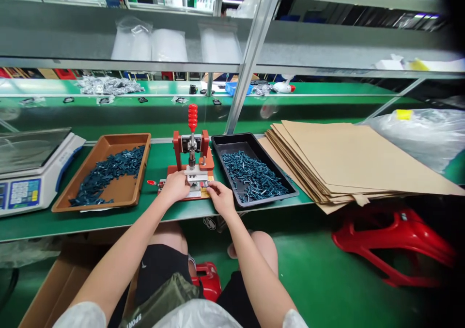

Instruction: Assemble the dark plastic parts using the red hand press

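Observation:
A small hand press (192, 159) with a red upright handle (193, 117) stands on the green bench before me. My left hand (176, 186) is at the left side of its base, fingers bent together against the metal block; what they hold, if anything, is hidden. At the right side of the base, my right hand (222, 198) has thumb and forefinger pinched at the press slot, on something too small to name. A brown tray (125, 192) of dark blue small parts sits to the left. To the right lies a black tray (232, 146) of thin blue pin-like parts.
A white weighing scale (43, 173) stands at far left. Flat cardboard sheets (348, 158) are stacked at the right, overhanging the bench edge. Behind the press rises a metal post (250, 56). A red stool (392, 241) is on the floor at right.

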A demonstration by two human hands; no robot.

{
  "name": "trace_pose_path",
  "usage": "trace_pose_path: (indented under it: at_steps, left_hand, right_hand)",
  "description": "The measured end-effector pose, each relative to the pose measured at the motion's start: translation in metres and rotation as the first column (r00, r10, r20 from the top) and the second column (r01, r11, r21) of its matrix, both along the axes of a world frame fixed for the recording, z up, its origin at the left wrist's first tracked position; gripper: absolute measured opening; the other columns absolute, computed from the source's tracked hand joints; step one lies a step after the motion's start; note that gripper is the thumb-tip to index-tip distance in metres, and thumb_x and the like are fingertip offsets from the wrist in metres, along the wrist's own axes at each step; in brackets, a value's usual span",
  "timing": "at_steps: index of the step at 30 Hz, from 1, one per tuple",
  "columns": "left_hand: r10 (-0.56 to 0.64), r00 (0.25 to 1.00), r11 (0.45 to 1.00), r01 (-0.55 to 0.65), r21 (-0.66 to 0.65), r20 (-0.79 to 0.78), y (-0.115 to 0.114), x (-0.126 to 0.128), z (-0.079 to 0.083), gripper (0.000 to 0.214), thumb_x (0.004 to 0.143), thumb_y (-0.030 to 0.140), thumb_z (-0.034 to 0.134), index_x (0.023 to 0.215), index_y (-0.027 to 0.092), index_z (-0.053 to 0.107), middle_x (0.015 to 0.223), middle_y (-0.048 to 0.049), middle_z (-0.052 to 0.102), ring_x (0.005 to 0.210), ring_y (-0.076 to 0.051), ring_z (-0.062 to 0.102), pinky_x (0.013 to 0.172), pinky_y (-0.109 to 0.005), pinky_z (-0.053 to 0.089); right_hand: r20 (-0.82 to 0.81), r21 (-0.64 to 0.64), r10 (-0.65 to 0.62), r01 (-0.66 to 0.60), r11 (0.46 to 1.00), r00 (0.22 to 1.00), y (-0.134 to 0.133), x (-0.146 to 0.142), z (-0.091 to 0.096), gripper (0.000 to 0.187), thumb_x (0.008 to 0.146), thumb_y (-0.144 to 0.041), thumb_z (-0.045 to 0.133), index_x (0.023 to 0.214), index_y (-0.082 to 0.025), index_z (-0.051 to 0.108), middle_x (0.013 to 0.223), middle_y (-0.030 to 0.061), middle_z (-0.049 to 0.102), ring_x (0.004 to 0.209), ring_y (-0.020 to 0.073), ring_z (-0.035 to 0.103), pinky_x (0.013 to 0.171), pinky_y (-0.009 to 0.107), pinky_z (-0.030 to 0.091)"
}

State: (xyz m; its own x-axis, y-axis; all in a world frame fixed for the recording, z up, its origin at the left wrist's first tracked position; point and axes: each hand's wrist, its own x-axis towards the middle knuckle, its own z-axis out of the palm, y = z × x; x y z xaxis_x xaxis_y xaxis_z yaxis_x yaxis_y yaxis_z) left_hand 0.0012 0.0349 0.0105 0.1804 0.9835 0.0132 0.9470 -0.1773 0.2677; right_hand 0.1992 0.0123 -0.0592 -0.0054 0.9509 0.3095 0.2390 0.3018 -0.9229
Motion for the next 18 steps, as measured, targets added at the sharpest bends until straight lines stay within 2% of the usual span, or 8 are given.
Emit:
trace_pose_path:
  at_steps: [3, 7, 9, 12, 18]
  left_hand:
    - [-0.021, 0.998, 0.999, 0.019, 0.028, 0.052, -0.001, -0.002, -0.002, 0.028, 0.082, 0.027, 0.057, 0.102, 0.019, 0.076, 0.115, -0.0123, 0.073, 0.11, -0.03, 0.067, 0.1, -0.039, 0.048]
    - [-0.159, 0.979, 0.986, 0.163, -0.024, 0.128, 0.001, -0.015, -0.002, 0.032, 0.071, 0.035, 0.072, 0.1, 0.024, 0.077, 0.121, -0.0087, 0.072, 0.113, -0.031, 0.065, 0.101, -0.04, 0.049]
    - [-0.197, 0.966, 0.978, 0.205, -0.033, 0.166, 0.002, -0.021, -0.002, 0.029, 0.068, 0.031, 0.073, 0.096, 0.025, 0.077, 0.12, -0.0073, 0.072, 0.115, -0.03, 0.064, 0.102, -0.039, 0.049]
    - [-0.236, 0.949, 0.97, 0.243, -0.012, 0.208, 0.003, -0.024, -0.003, 0.027, 0.07, 0.027, 0.071, 0.097, 0.026, 0.077, 0.121, -0.0056, 0.072, 0.118, -0.028, 0.063, 0.105, -0.037, 0.046]
    - [-0.224, 0.958, 0.974, 0.226, 0.012, 0.179, 0.0, -0.021, -0.005, 0.025, 0.071, 0.028, 0.071, 0.095, 0.025, 0.077, 0.116, -0.0061, 0.074, 0.112, -0.029, 0.065, 0.099, -0.038, 0.05]
  right_hand:
    - [0.079, 0.068, 0.013, -0.019, 0.998, 0.997, 0.003, -0.001, 0.005, 0.014, 0.085, -0.028, 0.061, 0.087, -0.021, 0.073, 0.092, 0.0056, 0.068, 0.077, 0.0176, 0.064, 0.072, 0.03, 0.055]
    - [0.207, 0.104, 0.069, -0.091, 0.99, 0.976, 0.016, -0.013, 0.012, 0.013, 0.086, -0.024, 0.062, 0.089, -0.021, 0.075, 0.089, 0.0047, 0.065, 0.08, 0.0179, 0.063, 0.077, 0.03, 0.054]
    - [0.216, 0.085, 0.111, -0.132, 0.988, 0.97, 0.023, -0.023, 0.012, 0.014, 0.084, -0.022, 0.064, 0.092, -0.023, 0.075, 0.093, 0.0041, 0.069, 0.086, 0.0194, 0.065, 0.083, 0.033, 0.054]
    - [0.185, 0.038, 0.129, -0.138, 0.99, 0.974, 0.03, -0.035, 0.009, 0.016, 0.081, -0.021, 0.066, 0.093, -0.023, 0.076, 0.097, 0.0039, 0.074, 0.089, 0.0212, 0.068, 0.085, 0.035, 0.055]
    - [0.187, 0.046, 0.138, -0.149, 0.988, 0.973, 0.034, -0.035, 0.002, 0.022, 0.078, -0.019, 0.069, 0.098, -0.024, 0.078, 0.104, 0.0043, 0.077, 0.095, 0.0229, 0.071, 0.09, 0.037, 0.056]
